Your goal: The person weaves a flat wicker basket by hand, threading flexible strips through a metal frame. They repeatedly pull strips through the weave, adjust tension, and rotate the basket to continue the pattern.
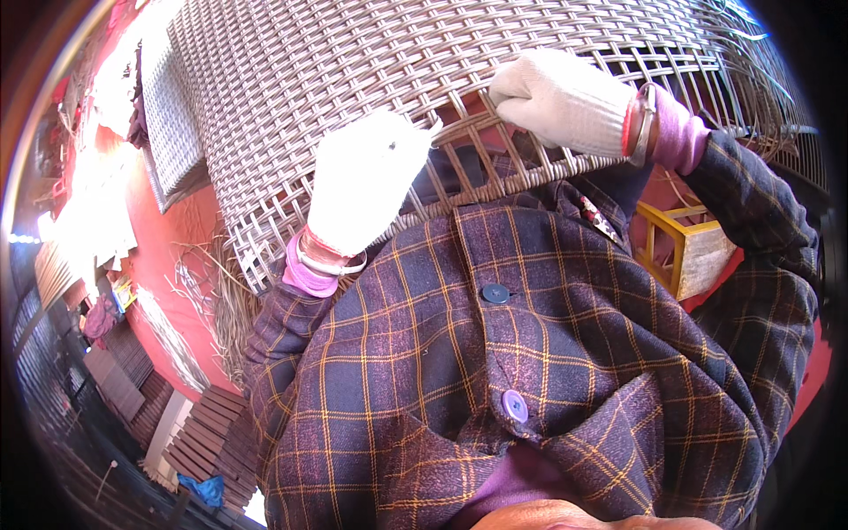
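A grey-brown woven wicker panel (353,71) lies across my lap, with a tight weave over most of it and an open lattice of strands (495,172) along the edge nearest me. My left hand (367,181), in a white knit glove, rests on the panel left of the open lattice. Its fingers are pressed together, and what they pinch is too bright and small to make out. My right hand (565,102), gloved too, is curled into a fist over the lattice's far side. Whatever sits inside that fist is hidden.
Loose strands (768,71) fan out at the panel's far right. A yellow-framed stool (685,243) stands right of my body. Another woven piece (172,115) is at the left. Strand bundles (221,300) lie on the red floor, with brown slatted pieces (208,433) lower left.
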Demonstrator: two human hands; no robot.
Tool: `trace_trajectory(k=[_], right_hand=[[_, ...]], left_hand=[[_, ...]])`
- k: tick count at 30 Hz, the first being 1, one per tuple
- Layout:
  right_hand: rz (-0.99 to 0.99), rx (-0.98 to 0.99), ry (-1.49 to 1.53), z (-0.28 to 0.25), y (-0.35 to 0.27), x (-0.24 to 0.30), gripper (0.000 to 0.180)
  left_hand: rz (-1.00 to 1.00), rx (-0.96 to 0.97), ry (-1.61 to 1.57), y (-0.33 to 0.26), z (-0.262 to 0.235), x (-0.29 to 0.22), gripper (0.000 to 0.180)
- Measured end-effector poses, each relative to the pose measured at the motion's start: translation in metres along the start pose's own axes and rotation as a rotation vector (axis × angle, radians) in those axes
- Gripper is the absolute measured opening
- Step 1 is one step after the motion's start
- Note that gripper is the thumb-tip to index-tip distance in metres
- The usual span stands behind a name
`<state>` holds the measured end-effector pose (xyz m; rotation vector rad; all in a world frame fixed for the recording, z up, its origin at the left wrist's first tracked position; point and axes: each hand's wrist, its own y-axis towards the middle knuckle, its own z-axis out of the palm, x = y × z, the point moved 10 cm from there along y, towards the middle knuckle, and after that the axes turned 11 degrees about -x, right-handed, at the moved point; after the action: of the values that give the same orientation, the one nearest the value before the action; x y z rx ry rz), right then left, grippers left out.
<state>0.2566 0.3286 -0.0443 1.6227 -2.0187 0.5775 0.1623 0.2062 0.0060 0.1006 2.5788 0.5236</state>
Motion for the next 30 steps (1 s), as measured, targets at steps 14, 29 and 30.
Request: trace_trajectory(k=[14,29,30], right_hand=[[0.601,-0.362,0.3,-0.05,-0.047,-0.028,0.022],[0.512,-1.07,0.497,-0.176,-0.132,-0.004,0.016],[0.449,-0.874,0.303,-0.17,-0.114,-0.001,0.022]], left_hand=[[0.059,-0.003,-0.031,0.028,-0.017,-0.021,0.021],[-0.277,0.252,-0.744,0.121,0.04,-0.033,0.022],[-0.109,0.167,-0.58,0.126,0.026,-0.037,0.022]])
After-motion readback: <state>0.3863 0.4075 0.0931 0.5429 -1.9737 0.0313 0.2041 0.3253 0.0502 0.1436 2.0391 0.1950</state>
